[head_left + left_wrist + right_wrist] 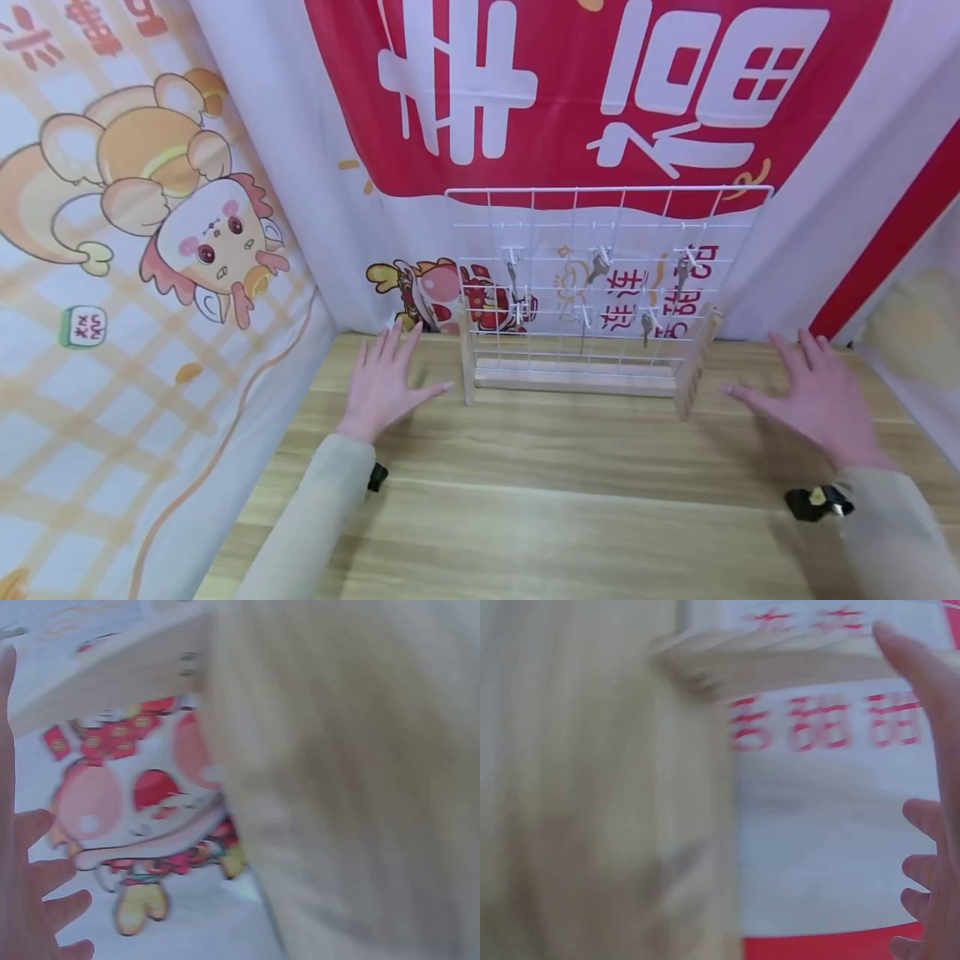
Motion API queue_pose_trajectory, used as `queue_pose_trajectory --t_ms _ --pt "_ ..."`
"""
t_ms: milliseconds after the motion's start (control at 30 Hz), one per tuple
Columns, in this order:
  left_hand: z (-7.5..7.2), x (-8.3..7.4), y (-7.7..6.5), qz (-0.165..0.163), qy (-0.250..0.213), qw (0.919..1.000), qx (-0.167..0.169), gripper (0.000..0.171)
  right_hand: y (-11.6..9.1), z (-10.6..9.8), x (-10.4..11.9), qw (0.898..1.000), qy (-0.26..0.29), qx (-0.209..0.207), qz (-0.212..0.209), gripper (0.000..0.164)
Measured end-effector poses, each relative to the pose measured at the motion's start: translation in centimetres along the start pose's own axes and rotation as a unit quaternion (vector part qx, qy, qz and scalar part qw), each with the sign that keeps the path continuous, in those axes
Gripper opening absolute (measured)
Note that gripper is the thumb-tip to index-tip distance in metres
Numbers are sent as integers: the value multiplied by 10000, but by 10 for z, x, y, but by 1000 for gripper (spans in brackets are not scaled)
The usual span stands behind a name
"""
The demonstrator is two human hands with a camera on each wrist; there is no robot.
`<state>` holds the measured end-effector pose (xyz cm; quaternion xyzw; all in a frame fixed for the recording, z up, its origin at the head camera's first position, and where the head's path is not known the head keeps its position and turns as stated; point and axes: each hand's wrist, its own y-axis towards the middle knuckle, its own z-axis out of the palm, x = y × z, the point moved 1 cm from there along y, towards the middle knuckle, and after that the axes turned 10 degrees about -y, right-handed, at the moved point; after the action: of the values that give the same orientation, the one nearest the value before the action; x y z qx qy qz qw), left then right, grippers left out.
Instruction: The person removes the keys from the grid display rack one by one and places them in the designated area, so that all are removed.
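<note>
Nearest to me, my pale, long sleeves reach forward over a light wood-grain table, with a small black device at my right wrist and another dark piece at my left. My left hand is spread, fingers stretched away from me and thumb pointing inward, grasping nothing. My right hand is likewise released, its thumb pointing back toward the middle; whether either palm touches the wood I cannot tell.

Between my hands, near the table's far edge, stands a white wire-grid rack on a pale wooden base bar with a slanted wooden leg at each end. My left thumb is just beside the left leg, and my right thumb points at the right leg across a gap. On the grid, small metal keys hang from white hooks in two rough rows; they are too small for me to make out their cuts.

Behind the rack hangs a white cloth with a red dragon-like cartoon low down and a big red panel bearing white characters above.
</note>
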<state>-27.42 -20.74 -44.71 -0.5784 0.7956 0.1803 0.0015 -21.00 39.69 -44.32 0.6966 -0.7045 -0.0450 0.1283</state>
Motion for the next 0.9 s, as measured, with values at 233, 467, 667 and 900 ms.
queue_pose_trajectory --t_ms 233,467,667,900 --pt "-33 -36 14 -102 -1699 9803 -998 103 15 -64 34 9832 1621 -296 779 95" --pt "-53 -80 22 -247 -4357 8802 -1867 77 44 -111 69 9184 3633 -449 1502 68" --pt "-57 -109 35 -57 -5725 7948 -2013 63 71 -113 90 8888 4317 -611 1411 62" --pt "-54 -132 47 -87 -6221 7616 -1815 55 79 -94 95 8588 4742 -981 1671 57"
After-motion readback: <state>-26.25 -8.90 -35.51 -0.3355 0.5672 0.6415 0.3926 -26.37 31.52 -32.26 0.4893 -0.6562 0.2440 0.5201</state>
